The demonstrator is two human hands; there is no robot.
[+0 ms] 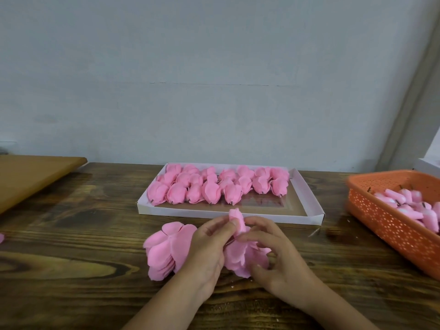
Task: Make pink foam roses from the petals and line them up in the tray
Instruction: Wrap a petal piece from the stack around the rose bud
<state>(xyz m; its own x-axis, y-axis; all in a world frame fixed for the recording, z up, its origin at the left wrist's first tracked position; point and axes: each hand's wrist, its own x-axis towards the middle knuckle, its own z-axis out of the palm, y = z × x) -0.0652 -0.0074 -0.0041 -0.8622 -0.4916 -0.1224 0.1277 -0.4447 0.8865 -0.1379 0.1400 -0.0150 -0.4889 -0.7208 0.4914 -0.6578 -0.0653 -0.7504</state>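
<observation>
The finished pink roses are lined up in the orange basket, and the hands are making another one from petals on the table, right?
Not quite. The finished pink roses are lined up in the white tray, not the orange basket, as the head view shows. The rest holds: the left hand and right hand are making another one from petals on the table.

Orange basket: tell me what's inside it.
The basket holds pink buds with short dark stems, piled loosely. Its near wall and the frame edge hide the rest.
</observation>
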